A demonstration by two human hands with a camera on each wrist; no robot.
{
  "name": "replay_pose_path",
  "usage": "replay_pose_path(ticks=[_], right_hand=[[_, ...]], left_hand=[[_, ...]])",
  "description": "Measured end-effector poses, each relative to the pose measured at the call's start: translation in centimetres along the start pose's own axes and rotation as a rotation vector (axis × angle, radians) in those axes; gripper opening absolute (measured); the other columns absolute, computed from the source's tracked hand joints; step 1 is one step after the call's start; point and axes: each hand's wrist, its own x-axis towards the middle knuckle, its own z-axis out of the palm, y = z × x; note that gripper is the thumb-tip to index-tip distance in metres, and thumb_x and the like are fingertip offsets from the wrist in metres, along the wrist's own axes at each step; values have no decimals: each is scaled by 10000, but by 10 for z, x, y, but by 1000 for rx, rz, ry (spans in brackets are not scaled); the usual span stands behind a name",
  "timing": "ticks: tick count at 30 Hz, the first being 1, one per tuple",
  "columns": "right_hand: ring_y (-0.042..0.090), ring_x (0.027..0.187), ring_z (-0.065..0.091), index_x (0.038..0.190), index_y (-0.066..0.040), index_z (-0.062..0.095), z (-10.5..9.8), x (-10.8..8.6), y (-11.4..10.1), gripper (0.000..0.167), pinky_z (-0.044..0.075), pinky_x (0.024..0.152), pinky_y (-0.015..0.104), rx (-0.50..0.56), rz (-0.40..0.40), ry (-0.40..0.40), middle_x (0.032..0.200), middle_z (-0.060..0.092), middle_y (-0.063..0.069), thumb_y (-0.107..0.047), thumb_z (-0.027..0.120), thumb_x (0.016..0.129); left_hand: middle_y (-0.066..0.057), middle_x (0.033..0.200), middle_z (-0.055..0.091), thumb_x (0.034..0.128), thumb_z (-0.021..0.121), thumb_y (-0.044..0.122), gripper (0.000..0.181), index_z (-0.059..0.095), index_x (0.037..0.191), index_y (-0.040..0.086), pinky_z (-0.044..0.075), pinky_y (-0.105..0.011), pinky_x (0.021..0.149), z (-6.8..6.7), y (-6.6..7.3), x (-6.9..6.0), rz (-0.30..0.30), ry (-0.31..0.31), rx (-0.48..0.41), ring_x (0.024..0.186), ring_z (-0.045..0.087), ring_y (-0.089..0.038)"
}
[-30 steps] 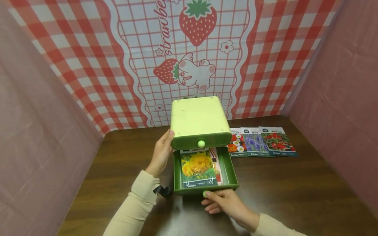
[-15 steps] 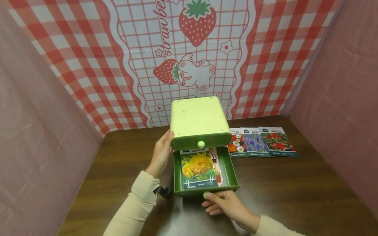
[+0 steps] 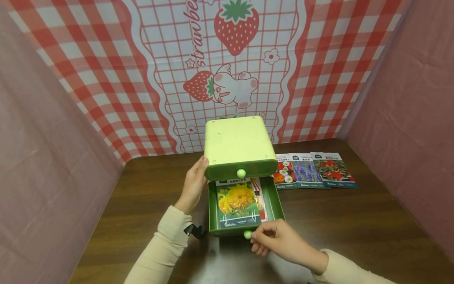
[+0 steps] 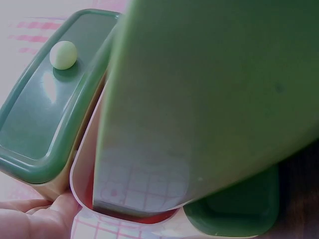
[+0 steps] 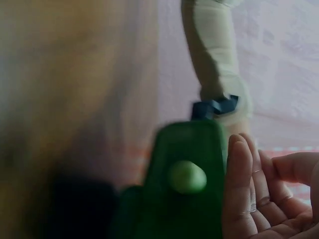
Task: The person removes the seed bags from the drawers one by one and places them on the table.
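- The right hand (image 3: 280, 238) is just now leaving its pinch on the light green knob (image 3: 247, 234): the fingers are rising from below the drawer front to its right end, and the fingertips are now hovering just beside the knob.
- The pulled-out drawer (image 3: 274, 205) is staying out, hardly shifting, so the pulling open is seemingly coming to its end.
- The right hand is holding nothing; its fingers are curling loosely, and in the right wrist view the knob is sitting apart from them. From the head view alone I cannot tell whether a fingertip is grazing it.
- The left hand (image 3: 194, 183) is resting its fingers, fairly straight, against the left side of the pale green cabinet (image 3: 241, 142), near the front corner, presumably steadying it.
- The yellow-flower packet (image 3: 239, 201) is lying flat inside the drawer, toward the left, beyond the drawer front from the right hand and to its left; it is partly covering a pinkish packet (image 3: 261, 207).
- The poppy packet (image 3: 285, 173), the purple-flower packet (image 3: 307, 171) and the red-flower packet (image 3: 333, 169) are lying overlapped on the counter (image 3: 337, 228), right of the cabinet and well apart from both hands.
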Motion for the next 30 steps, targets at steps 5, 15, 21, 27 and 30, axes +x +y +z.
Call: replay_pose_path(ticks=[5,15,21,27,30], right_hand=[[74,673,679,876,-18,714,-15,5,-27,226,613,614,327,-147,-168,87,807,736,118,-175,592,983],[-30,737,598,952,-207,720,-35,34,-40,91,550,642,209,-713,-486,281,869,700,-103,-142,655,942],[35,827,645,1076,-146,725,-39,54,-31,172,589,736,271,-975,-435,155,987,698,-46,-235,636,959],[112,845,634,1227,-84,664,-39,72,-15,401,578,737,308,-1096,-275,61,1107,655,49,-374,632,951],[173,928,618,1278,-75,632,-39,78,-10,510,565,746,353,-1132,-209,71,1159,630,79,-438,655,920]], left_hand=[[-102,1622,242,1042,431,395,648,258,1534,11,400,-381,1131,0,0,0,-2,1,13,1419,393,-282],[-94,1622,243,1042,433,393,645,254,1538,21,422,-359,1112,0,0,0,-11,10,13,1399,423,-282],[-93,1628,224,1042,430,399,652,246,1539,19,405,-355,1124,0,0,-1,-7,4,12,1423,388,-270],[-84,1632,214,1035,434,431,673,255,1537,21,392,-366,1135,-1,0,0,-5,3,25,1433,371,-272],[-81,1633,212,1033,437,432,675,256,1536,19,394,-360,1132,0,0,0,-7,3,26,1434,370,-269]])
